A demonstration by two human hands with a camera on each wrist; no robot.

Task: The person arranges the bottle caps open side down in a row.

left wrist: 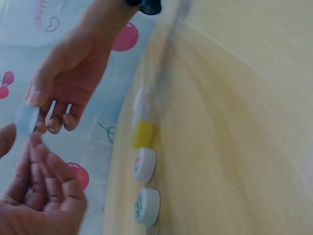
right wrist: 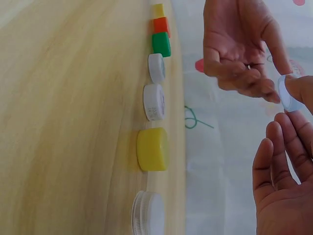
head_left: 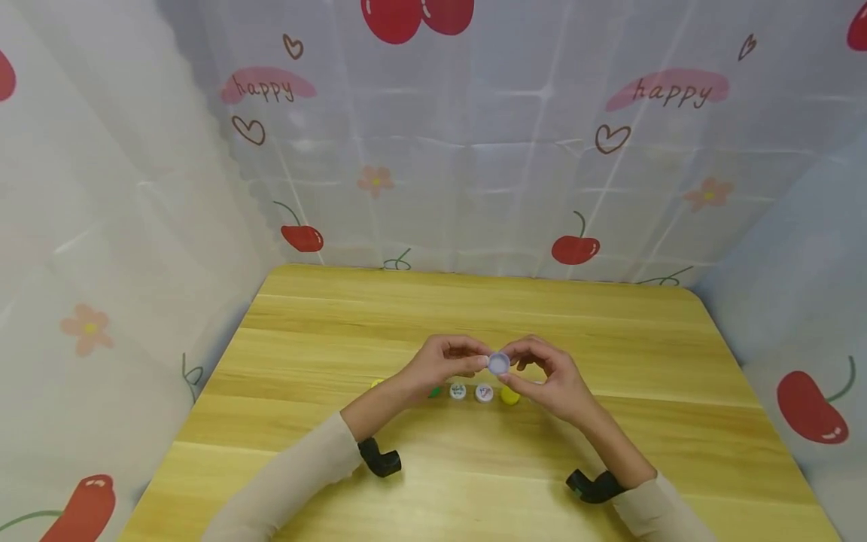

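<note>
A pale, translucent bottle cap [head_left: 499, 363] is held up above the table between both hands, its hollow side toward the head camera. My right hand [head_left: 561, 382] pinches it between thumb and index finger. From the other side, the thumb and fingertips of my left hand [head_left: 433, 363] meet the cap's edge. Below them stands a row of caps: a white cap [right wrist: 156, 67], another white cap [right wrist: 154, 102], a yellow cap [right wrist: 152, 149] and a ribbed clear-white cap [right wrist: 148, 213]. Farther along are a green cap [right wrist: 161, 45], an orange-red cap [right wrist: 161, 25] and a small yellow cap [right wrist: 158, 10].
The wooden table [head_left: 474, 482] has rounded far corners. A printed curtain [head_left: 474, 203] with cherries and hearts encloses its back and sides. Black wrist mounts [head_left: 381, 459] sit on both forearms, close over the tabletop.
</note>
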